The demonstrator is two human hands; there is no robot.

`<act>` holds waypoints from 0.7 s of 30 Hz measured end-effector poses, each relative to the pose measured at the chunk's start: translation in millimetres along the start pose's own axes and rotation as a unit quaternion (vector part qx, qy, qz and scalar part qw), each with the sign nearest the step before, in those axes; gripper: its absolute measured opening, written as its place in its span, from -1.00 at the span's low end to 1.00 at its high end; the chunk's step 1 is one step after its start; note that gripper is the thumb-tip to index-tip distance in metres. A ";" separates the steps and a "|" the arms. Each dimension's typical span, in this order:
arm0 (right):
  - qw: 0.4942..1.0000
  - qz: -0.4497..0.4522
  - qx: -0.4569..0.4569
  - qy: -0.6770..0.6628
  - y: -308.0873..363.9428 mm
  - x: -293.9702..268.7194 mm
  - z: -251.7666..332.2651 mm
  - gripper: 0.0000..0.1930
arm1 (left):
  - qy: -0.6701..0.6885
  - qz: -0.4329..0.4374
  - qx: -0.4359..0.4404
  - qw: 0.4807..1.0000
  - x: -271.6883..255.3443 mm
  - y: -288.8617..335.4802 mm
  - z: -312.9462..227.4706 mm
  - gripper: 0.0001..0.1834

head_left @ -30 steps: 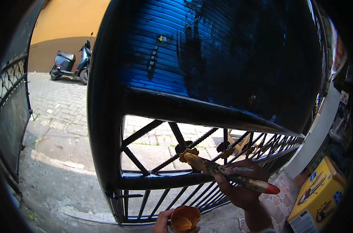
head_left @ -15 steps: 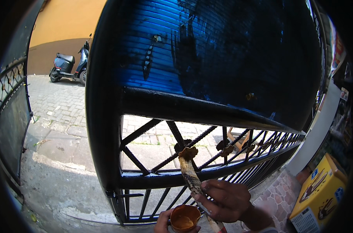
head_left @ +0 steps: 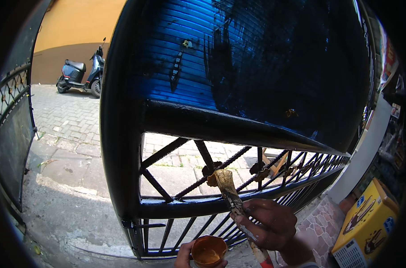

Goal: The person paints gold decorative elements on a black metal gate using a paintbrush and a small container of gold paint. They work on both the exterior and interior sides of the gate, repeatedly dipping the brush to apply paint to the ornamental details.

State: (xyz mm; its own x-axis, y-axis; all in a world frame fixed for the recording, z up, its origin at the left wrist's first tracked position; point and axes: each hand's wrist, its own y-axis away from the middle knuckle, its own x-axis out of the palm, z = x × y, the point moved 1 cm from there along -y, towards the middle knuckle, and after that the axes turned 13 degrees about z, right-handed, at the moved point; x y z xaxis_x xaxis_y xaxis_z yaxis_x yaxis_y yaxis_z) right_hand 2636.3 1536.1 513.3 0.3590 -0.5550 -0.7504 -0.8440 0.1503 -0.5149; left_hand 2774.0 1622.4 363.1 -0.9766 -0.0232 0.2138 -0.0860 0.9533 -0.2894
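Observation:
My right hand (head_left: 267, 223) grips a paint-stained paintbrush (head_left: 232, 196) by its handle, fingers closed round it. The gold-coated bristles overlap a gold flower ornament (head_left: 212, 179) where two bars of the black metal gate (head_left: 203, 119) cross. Below, near the lower edge, my left hand (head_left: 183, 257) holds a small round cup (head_left: 209, 251) with gold-brown paint inside, its mouth tipped up toward me. More gold flower ornaments (head_left: 261, 174) sit along the lattice to the right.
A shiny blue-black panel (head_left: 265, 58) fills the gate's upper part. At lower right stands a yellow carton (head_left: 368, 219) on stone-patterned paving (head_left: 317, 225). Another gate leaf (head_left: 13, 134) is at far left; beyond, a scooter (head_left: 80, 75) is parked by an orange-brown wall (head_left: 73, 35).
The brush and my right hand have moved right, and the bristles now lie over the ornament's right side. My left hand and the cup have shifted slightly left.

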 end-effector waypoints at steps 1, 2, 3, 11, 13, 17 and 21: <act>0.999 0.024 -0.026 0.027 -2.0 1.6 1.9 -0.72 | 0.003 0.001 -0.004 1.000 -0.4 0.0 -0.1 -0.34; 0.999 0.007 -0.033 0.010 -3.6 0.3 1.8 -0.71 | 0.006 0.002 -0.007 1.000 -0.6 -0.1 -0.2 -0.33; 0.999 0.014 -0.031 -0.008 -5.8 -0.3 1.0 -0.70 | 0.004 0.001 -0.005 1.000 -0.6 -0.1 -0.6 -0.33; 0.982 -0.093 0.136 -0.091 -6.0 -4.3 -16.0 -0.69 | -0.001 0.003 -0.006 1.000 0.6 -0.5 -1.1 -0.32; 0.979 -0.113 0.107 -0.131 -3.5 -3.0 -12.6 -0.69 | 0.004 0.002 -0.003 1.000 -0.9 -0.2 -1.1 -0.33; 0.982 -0.106 0.093 -0.125 -3.7 2.5 -15.4 -0.63 | 0.016 0.000 -0.009 1.000 -2.3 0.3 -1.9 -0.34; 0.984 -0.132 0.087 -0.085 -1.5 4.7 -21.2 -0.68 | 0.002 0.003 -0.004 1.000 -3.0 1.2 -3.9 -0.34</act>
State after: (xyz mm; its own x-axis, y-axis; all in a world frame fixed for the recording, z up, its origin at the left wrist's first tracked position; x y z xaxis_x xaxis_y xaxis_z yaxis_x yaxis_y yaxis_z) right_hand 2630.8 1515.9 519.4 0.6305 -0.4500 -0.6324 -0.6367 0.1662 -0.7530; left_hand 2777.6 1624.8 365.8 -0.9765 -0.0156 0.2151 -0.0776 0.9559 -0.2832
